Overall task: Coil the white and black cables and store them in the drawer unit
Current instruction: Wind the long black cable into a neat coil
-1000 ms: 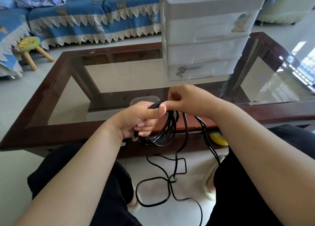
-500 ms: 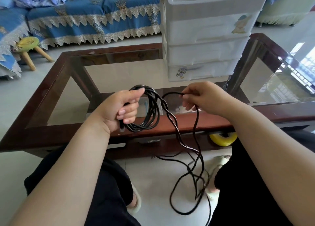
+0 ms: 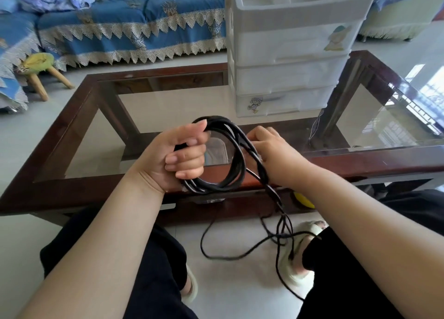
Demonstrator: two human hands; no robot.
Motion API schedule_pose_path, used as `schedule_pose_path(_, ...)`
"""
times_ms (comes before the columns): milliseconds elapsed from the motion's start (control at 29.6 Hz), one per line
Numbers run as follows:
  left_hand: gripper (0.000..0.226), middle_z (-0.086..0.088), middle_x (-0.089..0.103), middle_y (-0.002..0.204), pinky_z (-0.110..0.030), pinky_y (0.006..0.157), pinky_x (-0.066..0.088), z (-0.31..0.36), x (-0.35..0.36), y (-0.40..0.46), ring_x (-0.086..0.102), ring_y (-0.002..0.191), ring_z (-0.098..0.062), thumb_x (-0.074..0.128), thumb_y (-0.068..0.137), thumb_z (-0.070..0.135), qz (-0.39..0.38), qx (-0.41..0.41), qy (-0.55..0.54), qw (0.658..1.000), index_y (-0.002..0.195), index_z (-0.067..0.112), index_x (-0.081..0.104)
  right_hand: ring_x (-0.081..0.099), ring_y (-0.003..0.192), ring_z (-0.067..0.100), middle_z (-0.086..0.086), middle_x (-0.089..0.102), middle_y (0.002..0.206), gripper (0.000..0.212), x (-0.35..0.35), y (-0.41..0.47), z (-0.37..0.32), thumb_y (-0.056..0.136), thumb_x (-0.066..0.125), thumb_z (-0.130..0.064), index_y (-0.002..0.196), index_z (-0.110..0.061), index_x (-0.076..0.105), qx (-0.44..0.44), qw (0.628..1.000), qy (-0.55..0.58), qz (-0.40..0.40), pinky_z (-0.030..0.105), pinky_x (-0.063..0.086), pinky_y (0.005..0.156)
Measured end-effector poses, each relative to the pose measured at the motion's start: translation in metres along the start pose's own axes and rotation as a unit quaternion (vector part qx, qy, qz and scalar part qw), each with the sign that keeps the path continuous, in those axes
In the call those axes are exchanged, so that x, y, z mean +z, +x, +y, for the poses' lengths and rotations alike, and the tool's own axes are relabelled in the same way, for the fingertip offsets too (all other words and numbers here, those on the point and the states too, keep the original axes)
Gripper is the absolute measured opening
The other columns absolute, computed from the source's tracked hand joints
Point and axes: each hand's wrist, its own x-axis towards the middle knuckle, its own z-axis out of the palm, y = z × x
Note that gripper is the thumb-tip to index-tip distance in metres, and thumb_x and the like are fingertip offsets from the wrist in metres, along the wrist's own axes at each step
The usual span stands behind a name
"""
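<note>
So the biggest thing in front of me is the dark wooden coffee table with the glass top, and on its far side sits the white translucent plastic drawer unit. It has three drawers stacked, all pushed in, and the plastic is too cloudy for me to tell what's inside any of them. The open tray on top has dividers, but I can't make out anything in it from here. There's a small cartoon sticker on the top drawer and another on the bottom one.

Behind the table is the sofa with the blue cover and lace trim, and off to the left a little wooden stool with a green cushion.

Now the long black cable: several loops of it are bunched in my left hand, fingers curled tight around the bundle, so the coil stands up just above the near edge of the table. My right hand is right beside the coil, touching the strand that comes off it, with fingers closed on that strand as far as I can see. From there the loose end drops down between my knees and lies in a messy tangle on the pale floor, near my foot in a light slipper.
</note>
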Motion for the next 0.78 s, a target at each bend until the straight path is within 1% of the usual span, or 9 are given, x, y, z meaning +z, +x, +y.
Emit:
schedule_pose_path(34, 0.032, 0.01, 0.039, 0.031, -0.015, 0.031, 0.027, 0.002, -0.001, -0.001, 0.024, 0.024, -0.004, 0.07, 0.082, 0.029, 0.038, 0.005, 0.017, 0.999, 0.059, 0.016, 0.053, 0.045, 0.085, 0.015, -0.003, 0.053, 0.095, 0.016, 0.002, 0.0, -0.004, 0.091, 0.055, -0.018, 0.096, -0.014, 0.07, 0.011, 0.999, 0.021, 0.034, 0.034, 0.044, 0.08)
schedule_pose_path(101, 0.034, 0.01, 0.037, 0.03, -0.014, 0.03, 0.027, 0.004, -0.003, 0.0, 0.028, 0.023, -0.001, 0.074, 0.077, 0.032, 0.086, 0.007, 0.041, 0.995, 0.056, 0.017, 0.051, 0.052, 0.075, 0.005, -0.01, 0.058, 0.087, 0.021, -0.005, 0.001, -0.016, 0.096, 0.049, -0.016, 0.105, -0.018, 0.068, 0.075, 0.977, 0.177, 0.092, 0.021, 0.045, 0.075)
schedule_pose_path(169, 0.034, 0.01, 0.036, 0.029, -0.014, 0.03, 0.024, 0.003, -0.004, 0.001, 0.029, 0.023, 0.0, 0.068, 0.08, 0.031, 0.113, 0.003, 0.052, 0.992, 0.055, 0.017, 0.05, 0.061, 0.073, 0.006, -0.005, 0.065, 0.084, 0.023, -0.014, 0.002, -0.026, 0.1, 0.044, -0.021, 0.107, -0.022, 0.065, 0.11, 0.93, 0.343, 0.073, 0.024, 0.052, 0.075)
schedule_pose_path(203, 0.035, 0.011, 0.034, 0.029, -0.015, 0.031, 0.022, 0.002, -0.003, 0.002, 0.027, 0.022, 0.0, 0.064, 0.084, 0.029, 0.127, 0.002, 0.056, 0.99, 0.055, 0.017, 0.049, 0.061, 0.069, 0.007, -0.003, 0.067, 0.082, 0.021, -0.018, 0.001, -0.03, 0.099, 0.045, -0.025, 0.103, -0.023, 0.065, 0.115, 0.923, 0.365, 0.049, 0.026, 0.054, 0.072)
schedule_pose_path(304, 0.038, 0.01, 0.031, 0.028, -0.016, 0.032, 0.017, 0.002, -0.004, 0.002, 0.024, 0.022, -0.001, 0.053, 0.089, 0.026, 0.17, 0.005, 0.081, 0.982, 0.053, 0.017, 0.046, 0.049, 0.048, 0.005, -0.01, 0.057, 0.059, 0.016, -0.02, -0.001, -0.038, 0.093, 0.055, -0.034, 0.084, -0.024, 0.064, 0.125, 0.941, 0.314, 0.0, 0.026, 0.046, 0.053)
schedule_pose_path(439, 0.037, 0.009, 0.028, 0.028, -0.018, 0.034, 0.015, 0.006, -0.003, -0.001, 0.021, 0.022, -0.003, 0.055, 0.084, 0.026, 0.217, 0.009, 0.154, 0.964, 0.05, 0.018, 0.045, 0.046, 0.051, 0.011, -0.007, 0.056, 0.055, 0.017, -0.027, 0.003, -0.039, 0.091, 0.059, -0.031, 0.088, -0.016, 0.064, 0.122, 0.947, 0.292, -0.062, 0.025, 0.039, 0.054)
schedule_pose_path(608, 0.037, 0.007, 0.03, 0.029, -0.018, 0.034, 0.016, 0.003, -0.002, -0.004, 0.022, 0.023, -0.003, 0.059, 0.086, 0.023, 0.152, -0.008, 0.191, 0.97, 0.054, 0.013, 0.044, 0.046, 0.045, 0.001, -0.007, 0.058, 0.058, 0.013, -0.042, 0.001, -0.024, 0.091, 0.058, -0.029, 0.09, -0.017, 0.061, 0.14, 0.954, 0.206, -0.165, 0.012, 0.036, 0.05)
schedule_pose_path(709, 0.029, 0.005, 0.029, 0.032, -0.015, 0.033, 0.02, -0.003, -0.001, -0.002, 0.02, 0.025, -0.005, 0.057, 0.088, 0.02, 0.102, -0.089, 0.271, 0.953, 0.065, 0.008, 0.045, 0.052, 0.061, 0.006, -0.01, 0.058, 0.068, 0.007, -0.038, 0.001, -0.013, 0.087, 0.059, -0.029, 0.089, -0.023, 0.058, 0.154, 0.977, 0.14, -0.037, 0.025, 0.041, 0.06)
schedule_pose_path(776, 0.035, 0.005, 0.029, 0.032, -0.015, 0.033, 0.022, -0.01, 0.004, 0.001, 0.019, 0.025, -0.006, 0.053, 0.089, 0.018, 0.075, -0.136, 0.325, 0.933, 0.054, 0.013, 0.047, 0.054, 0.074, 0.015, -0.01, 0.058, 0.076, 0.01, -0.031, -0.001, -0.017, 0.086, 0.056, -0.031, 0.089, -0.021, 0.055, 0.157, 0.982, 0.079, 0.064, 0.03, 0.039, 0.067)
